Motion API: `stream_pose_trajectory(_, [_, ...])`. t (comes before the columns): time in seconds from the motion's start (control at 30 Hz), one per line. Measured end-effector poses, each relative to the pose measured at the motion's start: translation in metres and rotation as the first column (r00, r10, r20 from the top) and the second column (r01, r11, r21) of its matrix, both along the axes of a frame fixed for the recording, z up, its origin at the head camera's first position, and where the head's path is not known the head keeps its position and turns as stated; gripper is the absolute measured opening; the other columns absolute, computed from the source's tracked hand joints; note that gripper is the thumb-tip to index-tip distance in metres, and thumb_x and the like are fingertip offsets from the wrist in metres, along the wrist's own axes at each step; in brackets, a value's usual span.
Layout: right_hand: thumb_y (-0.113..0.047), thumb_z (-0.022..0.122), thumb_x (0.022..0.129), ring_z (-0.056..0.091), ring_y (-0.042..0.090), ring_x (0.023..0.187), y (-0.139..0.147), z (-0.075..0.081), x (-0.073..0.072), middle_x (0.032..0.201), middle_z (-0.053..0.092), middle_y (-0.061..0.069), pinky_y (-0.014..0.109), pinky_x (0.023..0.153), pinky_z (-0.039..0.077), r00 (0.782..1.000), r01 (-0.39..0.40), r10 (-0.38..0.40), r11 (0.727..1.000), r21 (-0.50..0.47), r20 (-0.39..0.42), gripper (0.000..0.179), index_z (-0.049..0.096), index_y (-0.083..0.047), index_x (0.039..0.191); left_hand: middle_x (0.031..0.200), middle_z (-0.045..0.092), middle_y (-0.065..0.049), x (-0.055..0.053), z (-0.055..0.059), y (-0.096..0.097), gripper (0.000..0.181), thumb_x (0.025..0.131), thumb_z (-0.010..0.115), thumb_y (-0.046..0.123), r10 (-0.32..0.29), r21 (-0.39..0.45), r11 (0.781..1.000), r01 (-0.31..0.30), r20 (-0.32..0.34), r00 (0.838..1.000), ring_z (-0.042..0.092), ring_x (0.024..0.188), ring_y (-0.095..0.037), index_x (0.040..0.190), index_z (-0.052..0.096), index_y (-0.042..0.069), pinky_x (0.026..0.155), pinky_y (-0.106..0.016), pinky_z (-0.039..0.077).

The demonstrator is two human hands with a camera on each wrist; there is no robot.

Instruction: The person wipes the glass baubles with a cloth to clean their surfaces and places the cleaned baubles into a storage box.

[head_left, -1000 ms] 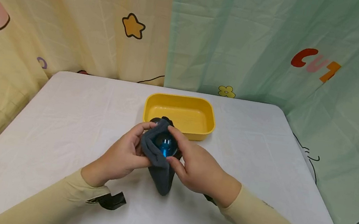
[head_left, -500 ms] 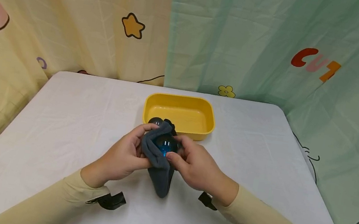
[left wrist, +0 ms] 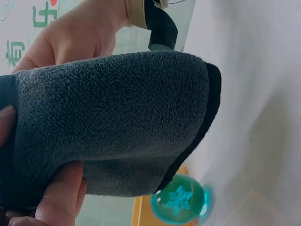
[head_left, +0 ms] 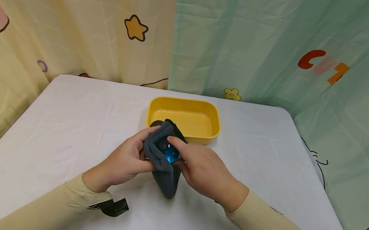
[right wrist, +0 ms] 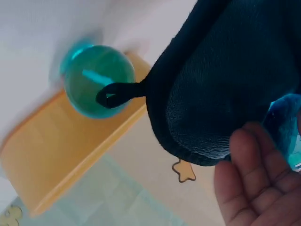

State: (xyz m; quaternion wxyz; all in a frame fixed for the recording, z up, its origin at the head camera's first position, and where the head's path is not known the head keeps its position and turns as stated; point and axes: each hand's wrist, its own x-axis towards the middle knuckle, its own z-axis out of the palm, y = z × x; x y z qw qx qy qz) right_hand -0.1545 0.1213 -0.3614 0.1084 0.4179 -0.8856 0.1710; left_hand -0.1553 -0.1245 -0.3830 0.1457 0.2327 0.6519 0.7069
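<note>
A dark grey towel point(head_left: 166, 179) with black edging is draped around a clear blue glossy ball point(head_left: 172, 154). My left hand point(head_left: 119, 163) grips the towel from the left, thumb at its front fold and fingers behind it. From the right, my right hand point(head_left: 206, 169) pinches the ball, with the index finger over its top and the thumb low at its side. In the left wrist view the fuzzy towel point(left wrist: 113, 108) covers the ball. The right wrist view shows the towel's hanging loop point(right wrist: 120, 92) and part of the blue ball point(right wrist: 282, 120) by the right fingers.
Behind the hands stands a yellow tray point(head_left: 202, 137) on the white table point(head_left: 68, 132). A teal see-through ball point(right wrist: 99, 80) is close to its front wall. Black tape point(head_left: 115, 206) sticks out from the left sleeve. Printed curtains point(head_left: 255, 41) surround the table.
My right fingers drew back toward the ball's right side, then came over its top again. The highlights on the ball shifted, while the left hand kept its hold on the towel.
</note>
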Motion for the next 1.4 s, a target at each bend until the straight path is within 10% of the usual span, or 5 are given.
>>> stream_pose_trajectory(0.37, [-0.025,0.058,0.109,0.056,0.007,0.064,-0.007,-0.002,0.005,0.077,0.067,-0.003,0.023,0.06,0.051,0.802,0.22,-0.032,0.944,-0.245,0.596,0.05,0.043,0.002,0.148,0.158,0.048,-0.026,0.002,0.0,0.003,0.083,0.089,0.074,-0.013,-0.021,-0.029,0.999,0.021,0.0,1.0,0.067,0.122,-0.01,0.16,0.035,0.004,0.1,-0.026,0.059])
stream_pose_trajectory(0.87, [-0.026,0.085,0.09,0.07,0.02,0.095,0.001,-0.001,0.003,0.113,0.073,0.006,0.033,0.09,0.063,0.984,0.028,-0.022,0.999,0.033,-0.178,0.071,0.051,-0.007,0.149,0.161,0.042,-0.026,0.002,-0.001,0.0,0.085,0.089,0.073,-0.013,-0.046,-0.003,0.999,0.046,0.003,0.999,0.065,0.128,-0.011,0.16,0.03,0.006,0.103,-0.027,0.057])
stream_pose_trajectory(1.03, [-0.028,0.078,0.097,0.069,0.018,0.093,0.001,0.002,0.007,0.111,0.074,0.006,0.031,0.086,0.062,0.995,0.067,-0.069,0.997,0.031,0.078,0.063,0.051,-0.002,0.147,0.157,0.048,-0.027,0.004,0.0,0.003,0.08,0.089,0.072,-0.012,-0.033,-0.078,0.997,0.031,-0.027,0.999,0.067,0.121,-0.011,0.157,0.035,0.006,0.099,-0.025,0.059])
stream_pose_trajectory(1.23, [-0.034,0.059,0.108,0.054,0.012,0.068,-0.004,0.001,0.007,0.077,0.06,-0.002,0.024,0.061,0.046,0.834,0.207,-0.107,0.97,-0.127,0.541,0.029,0.065,-0.006,0.116,0.151,0.054,-0.026,0.006,0.002,0.004,0.081,0.087,0.074,-0.011,-0.021,-0.115,0.993,0.014,-0.059,0.998,0.067,0.11,-0.011,0.157,0.038,0.007,0.092,-0.021,0.06])
stream_pose_trajectory(1.4, [-0.037,0.055,0.11,0.067,0.015,0.093,-0.009,0.001,0.01,0.112,0.073,0.003,0.03,0.085,0.059,0.89,0.186,-0.124,0.977,-0.101,0.44,0.046,0.056,-0.004,0.141,0.156,0.05,-0.025,0.007,0.003,0.003,0.082,0.088,0.075,-0.01,-0.009,-0.069,0.998,0.004,-0.071,0.997,0.066,0.121,-0.011,0.158,0.035,0.006,0.099,-0.022,0.058])
